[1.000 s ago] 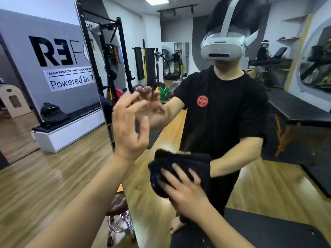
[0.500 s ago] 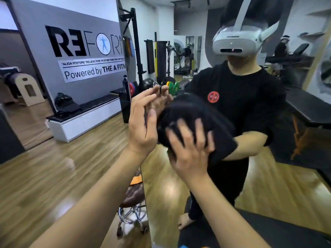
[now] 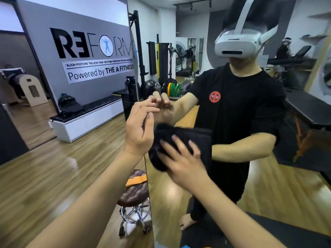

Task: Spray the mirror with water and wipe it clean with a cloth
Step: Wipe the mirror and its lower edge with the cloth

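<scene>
Grey wall (image 3: 86,18), left of the mirror edge: large black lettering "REFORM" (image 3: 93,45), first E mirrored, the O a white disc holding a blue human figure. White banner (image 3: 100,69) beneath it, two lines: small caps "*ALIGN POSTURE *RELIEVE PAIN *RESTORE FUNCTION", the next phrase too small to read; below, "Powered by THE A FITNESS". Reflected black T-shirt (image 3: 232,111): round red-and-black chest emblem (image 3: 214,97), no letters legible.

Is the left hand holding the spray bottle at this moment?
No. The left hand is empty, its fingers at the mirror's edge; the right hand presses the black cloth on the glass.
</scene>
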Available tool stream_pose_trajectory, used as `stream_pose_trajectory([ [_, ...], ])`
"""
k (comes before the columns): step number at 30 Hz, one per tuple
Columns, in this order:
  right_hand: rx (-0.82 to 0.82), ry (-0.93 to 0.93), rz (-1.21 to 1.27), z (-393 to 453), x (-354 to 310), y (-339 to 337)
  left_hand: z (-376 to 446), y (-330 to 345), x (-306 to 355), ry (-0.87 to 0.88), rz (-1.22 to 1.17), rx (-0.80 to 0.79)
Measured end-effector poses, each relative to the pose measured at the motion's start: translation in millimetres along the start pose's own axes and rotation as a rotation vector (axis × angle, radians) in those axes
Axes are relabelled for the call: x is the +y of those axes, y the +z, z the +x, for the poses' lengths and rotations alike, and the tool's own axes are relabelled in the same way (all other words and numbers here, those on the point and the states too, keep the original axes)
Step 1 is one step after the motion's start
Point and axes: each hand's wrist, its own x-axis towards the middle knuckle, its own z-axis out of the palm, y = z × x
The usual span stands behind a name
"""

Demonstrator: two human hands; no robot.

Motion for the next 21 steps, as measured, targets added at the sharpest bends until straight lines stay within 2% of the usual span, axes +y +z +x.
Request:
stream_pose_trajectory([
  [4,0.147,0.204,0.000,73.3,15.2,-39.6,-4.7,-9.1,3.3,-0.183,-0.062,0.053],
  [8,0.196,0.328,0.066,94.4,-4.4,-31.0,-26.7,-10.1,13.1,-0.249,-0.088,0.058],
  [11,0.199,0.261,0.051,70.0,-26.2,0.0,-47.0,-11.9,11.2,-0.317,-0.006,0.104],
  [16,-0.033,0.056,0.072,9.2,-54.4,35.0,-108.7,-16.5,-8.1,-0.395,0.204,-0.101],
  [21,-0.101,-0.083,0.017,-24.1,-48.6,39.1,-148.8,-15.0,-11.0,-0.449,0.238,-0.180],
])
